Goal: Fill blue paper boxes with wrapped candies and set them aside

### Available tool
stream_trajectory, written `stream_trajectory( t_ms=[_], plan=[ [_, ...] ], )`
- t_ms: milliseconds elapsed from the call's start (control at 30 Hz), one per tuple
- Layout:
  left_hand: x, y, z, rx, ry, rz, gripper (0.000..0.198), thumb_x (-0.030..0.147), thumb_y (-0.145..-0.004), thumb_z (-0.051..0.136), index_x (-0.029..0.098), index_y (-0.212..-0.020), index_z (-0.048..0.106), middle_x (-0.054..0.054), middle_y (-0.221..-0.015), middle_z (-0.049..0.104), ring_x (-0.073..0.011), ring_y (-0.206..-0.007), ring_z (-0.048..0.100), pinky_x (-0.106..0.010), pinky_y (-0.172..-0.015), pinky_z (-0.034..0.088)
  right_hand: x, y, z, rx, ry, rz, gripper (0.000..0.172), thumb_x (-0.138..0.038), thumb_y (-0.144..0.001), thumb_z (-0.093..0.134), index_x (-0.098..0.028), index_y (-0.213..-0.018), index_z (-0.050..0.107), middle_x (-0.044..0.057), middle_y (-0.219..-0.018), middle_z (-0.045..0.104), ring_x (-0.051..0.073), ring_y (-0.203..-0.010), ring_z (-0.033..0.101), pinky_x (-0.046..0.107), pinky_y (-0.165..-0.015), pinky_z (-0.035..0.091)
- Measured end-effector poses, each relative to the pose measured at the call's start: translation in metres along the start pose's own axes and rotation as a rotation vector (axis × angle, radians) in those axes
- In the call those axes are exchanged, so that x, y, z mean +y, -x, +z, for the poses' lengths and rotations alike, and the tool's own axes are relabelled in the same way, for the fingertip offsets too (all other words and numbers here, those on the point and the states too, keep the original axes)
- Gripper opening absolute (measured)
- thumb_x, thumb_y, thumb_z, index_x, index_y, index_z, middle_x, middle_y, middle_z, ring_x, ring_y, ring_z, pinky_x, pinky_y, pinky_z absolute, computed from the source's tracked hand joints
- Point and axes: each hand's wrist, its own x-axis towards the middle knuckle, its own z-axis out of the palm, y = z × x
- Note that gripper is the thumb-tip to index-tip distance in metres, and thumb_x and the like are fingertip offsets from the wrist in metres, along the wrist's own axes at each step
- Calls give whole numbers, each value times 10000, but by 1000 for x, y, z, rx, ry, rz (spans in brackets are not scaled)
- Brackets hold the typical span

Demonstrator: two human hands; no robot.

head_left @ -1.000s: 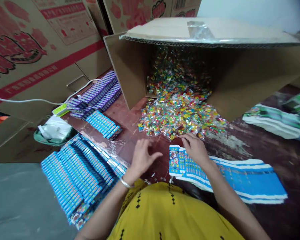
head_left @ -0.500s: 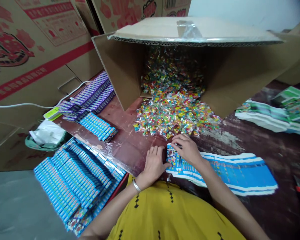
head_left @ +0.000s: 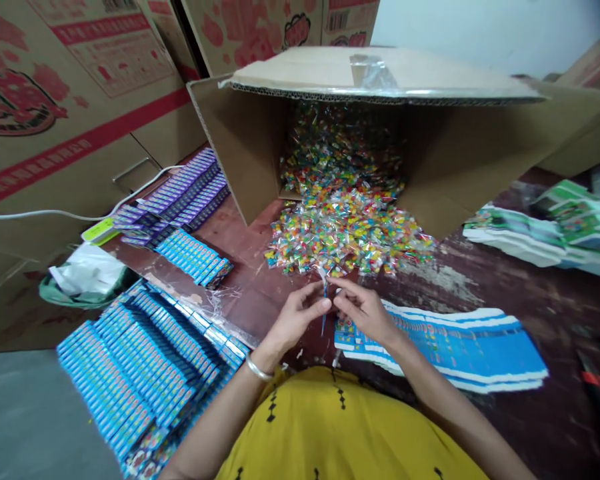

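My left hand (head_left: 295,317) and my right hand (head_left: 363,310) meet above the table, each pinching one flat blue carton blank (head_left: 324,308) that I see edge-on between them. Just under my right hand lies a fanned row of flat blue carton blanks (head_left: 460,343). Beyond my fingers a heap of small colourful wrapped candies (head_left: 347,230) spills out of a big cardboard box (head_left: 240,143) lying on its side.
Rows of filled blue boxes (head_left: 145,367) lie at the left, with more blue boxes (head_left: 195,257) and purple boxes (head_left: 180,190) behind. Green flat blanks (head_left: 545,233) are stacked at the right. Printed cartons (head_left: 55,100) stand at the far left. A green bowl with paper (head_left: 80,280) sits there too.
My right hand picked one blank off the fanned row. Both hands rose and came together, now holding it between them.
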Motion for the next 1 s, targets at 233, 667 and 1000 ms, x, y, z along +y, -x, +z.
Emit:
stream_trajectory(
  t_ms=[233,667,1000],
  plan=[
    [7,11,-11,-108,-85,-158,389,375,-810,674,193,-1153,694,-69,-1088,715,-258,-1018,637,-355,-941,473,-21,-6,-18,-468,-51,155,235,-424,-836,619,-194,-879,636,-36,-623,610,112,-527,598,203,-510,473],
    [-21,-10,2,653,-26,-200,560,495,-534,825,183,-981,693,-24,-911,731,-188,-767,664,-232,-635,540,-1,-14,26,328,27,-6,385,-379,-847,616,-148,-548,538,-75,-504,347,67,-520,328,197,-487,256],
    [-15,1,4,522,-274,-62,715,510,-675,719,283,-1328,535,-24,-1215,673,-266,-1158,608,-342,-988,501,-6,-20,28,434,-8,-146,338,-316,-836,644,-243,-1163,685,33,-1054,711,192,-924,645,286,-862,489]
  ],
)
